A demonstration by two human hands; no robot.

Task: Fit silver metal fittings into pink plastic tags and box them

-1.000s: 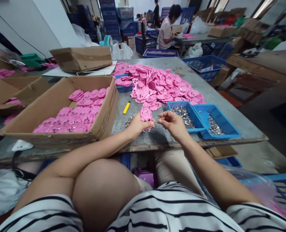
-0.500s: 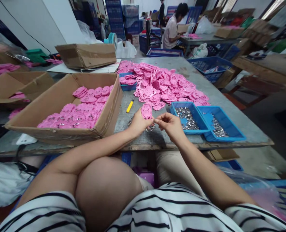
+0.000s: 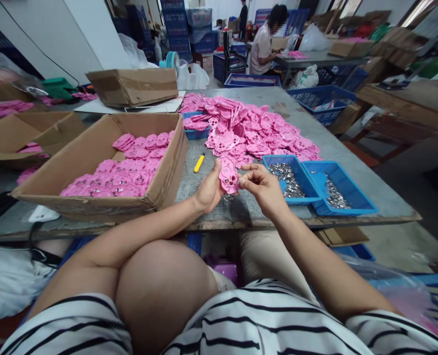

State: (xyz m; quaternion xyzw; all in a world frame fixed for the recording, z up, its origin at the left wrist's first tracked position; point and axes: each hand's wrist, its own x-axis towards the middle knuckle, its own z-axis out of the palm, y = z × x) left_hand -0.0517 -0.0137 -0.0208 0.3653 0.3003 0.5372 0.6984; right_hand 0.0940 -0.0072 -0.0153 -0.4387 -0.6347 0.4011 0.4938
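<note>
The pink piece (image 3: 229,178) looks like smooth moulded plastic. The blue trays (image 3: 337,173) are glossy plastic holding shiny metal bits (image 3: 286,176). The box (image 3: 93,148) is matt cardboard; the tabletop (image 3: 315,133) is rough and dull.

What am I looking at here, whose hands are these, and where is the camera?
The camera sits on a person's head, looking down at their own bare arms. The left hand holds a pink plastic piece; the right hand pinches at its edge. On the grey table lie a heap of pink pieces, two blue trays of small metal parts, a yellow tool and a cardboard box with more pink pieces inside. Another person sits at a far table.
</note>
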